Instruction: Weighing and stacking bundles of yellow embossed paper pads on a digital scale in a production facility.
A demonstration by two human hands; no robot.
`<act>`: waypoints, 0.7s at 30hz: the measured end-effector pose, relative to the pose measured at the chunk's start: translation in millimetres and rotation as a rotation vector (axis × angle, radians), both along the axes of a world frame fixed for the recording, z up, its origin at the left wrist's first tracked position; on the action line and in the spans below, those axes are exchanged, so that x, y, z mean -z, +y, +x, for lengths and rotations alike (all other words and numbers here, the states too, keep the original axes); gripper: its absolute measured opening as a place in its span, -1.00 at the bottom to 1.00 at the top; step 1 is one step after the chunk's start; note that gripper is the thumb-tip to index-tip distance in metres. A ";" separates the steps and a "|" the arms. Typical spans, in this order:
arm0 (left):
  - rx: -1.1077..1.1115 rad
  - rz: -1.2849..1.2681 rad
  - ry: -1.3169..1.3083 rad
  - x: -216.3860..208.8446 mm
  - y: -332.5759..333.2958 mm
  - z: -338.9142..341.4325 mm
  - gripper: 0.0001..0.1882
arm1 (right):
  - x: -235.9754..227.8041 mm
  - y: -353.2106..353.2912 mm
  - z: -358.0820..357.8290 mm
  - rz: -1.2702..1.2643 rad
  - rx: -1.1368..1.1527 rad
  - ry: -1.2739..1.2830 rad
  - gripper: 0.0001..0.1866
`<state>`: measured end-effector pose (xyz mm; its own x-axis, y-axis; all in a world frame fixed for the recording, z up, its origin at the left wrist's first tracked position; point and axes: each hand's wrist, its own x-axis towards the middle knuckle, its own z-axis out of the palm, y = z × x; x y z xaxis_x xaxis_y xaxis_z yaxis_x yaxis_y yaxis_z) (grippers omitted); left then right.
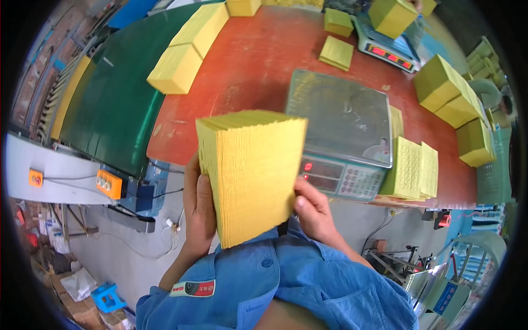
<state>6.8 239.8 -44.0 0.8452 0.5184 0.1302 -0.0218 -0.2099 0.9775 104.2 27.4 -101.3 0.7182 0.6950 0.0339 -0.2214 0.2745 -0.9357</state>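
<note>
A thick stack of yellow paper sheets is held upright in front of my chest, over the near edge of the red table. My left hand grips its left side, with the thumb on the layered edges and the other fingers partly hidden behind. At the lower right corner, my right hand pinches the stack between thumb and fingers. Just beyond it lies a digital scale with a bare grey weighing plate and a lit red display, partly covered by the stack.
Yellow stacks line the table's left side beside a green conveyor belt. Thin stacks lean right of the scale; larger ones stand beyond. Another person's hand touches a stack on a second scale. A blue stool is at lower left.
</note>
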 end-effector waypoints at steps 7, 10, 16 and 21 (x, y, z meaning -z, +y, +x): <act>0.193 0.252 -0.181 7.6 -57.0 143.7 -0.60 | -78.5 -56.3 71.9 -0.025 0.593 -0.690 -0.45; 0.383 -0.318 -0.127 18.9 -96.1 191.8 -0.58 | -96.3 -70.2 109.4 -0.066 0.654 -0.763 -0.50; 0.344 -1.298 0.064 31.7 -115.0 228.6 -0.50 | -73.2 -62.3 162.5 -0.794 0.626 -1.176 -0.48; 0.069 -0.880 0.151 50.3 -109.4 208.8 -0.55 | -68.0 -43.6 164.3 -0.832 0.588 -1.303 -0.48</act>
<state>215.6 130.4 -94.4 0.8543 0.3253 -0.4055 0.1352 0.6142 0.7775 268.4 -16.2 -33.3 0.6618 0.4906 0.5669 0.7260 -0.6079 -0.3215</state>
